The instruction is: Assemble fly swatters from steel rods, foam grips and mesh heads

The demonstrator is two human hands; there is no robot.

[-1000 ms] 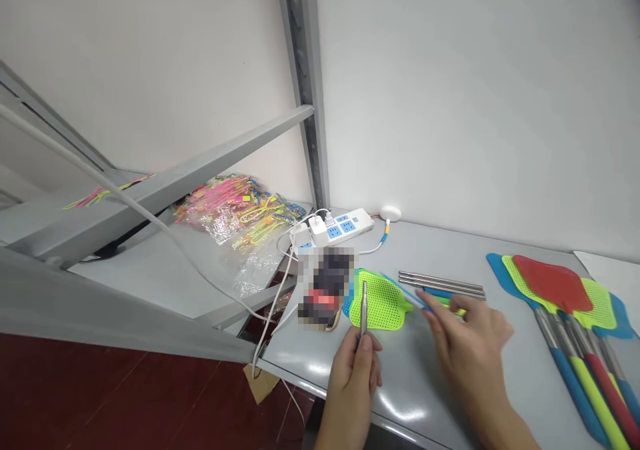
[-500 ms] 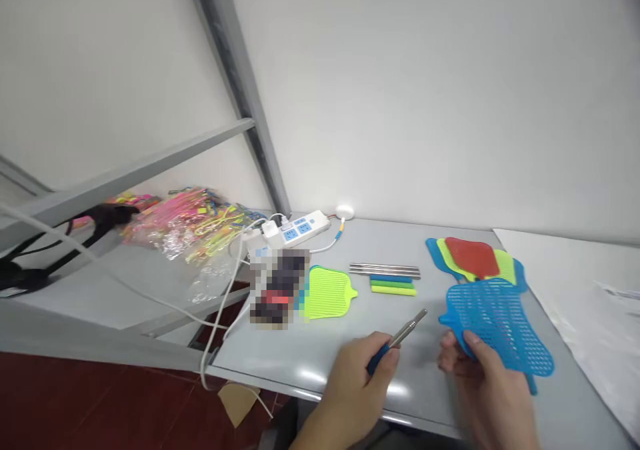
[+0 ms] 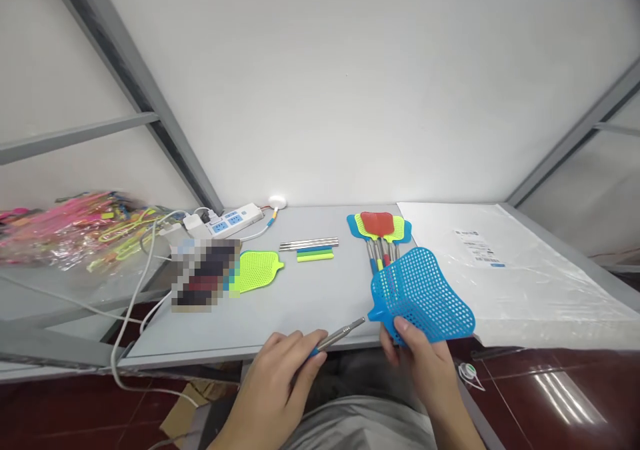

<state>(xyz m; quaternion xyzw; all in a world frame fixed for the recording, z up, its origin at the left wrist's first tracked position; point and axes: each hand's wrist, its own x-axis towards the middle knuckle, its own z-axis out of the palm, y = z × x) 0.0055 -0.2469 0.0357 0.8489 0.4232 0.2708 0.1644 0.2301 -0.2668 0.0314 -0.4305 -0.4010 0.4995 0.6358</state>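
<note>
My left hand [image 3: 280,380] is closed round the blue grip of a silver metal telescopic rod [image 3: 340,334], whose tip points up and to the right. My right hand [image 3: 425,363] pinches a blue perforated fly swatter head [image 3: 425,297] near its short socket. Rod tip and socket face each other with a small gap between them. Behind the blue head lie several assembled fly swatters [image 3: 377,224] with red, yellow-green and blue heads, their handles partly hidden. Left of centre rest silver rods [image 3: 309,244], coloured grip tubes [image 3: 315,257] and a yellow-green swatter head [image 3: 256,271].
A white power strip [image 3: 235,220] with plugs and cables stands at the back left, beside a pixelated object [image 3: 207,277]. Bagged colourful items [image 3: 95,227] fill the left shelf. A white wrapped package [image 3: 505,270] covers the right side of the table [image 3: 225,333].
The view has swung to the right, exposing the white package's label and the swatter handles. The rod tip and the blue head's socket are closer together. Both hands keep their holds.
</note>
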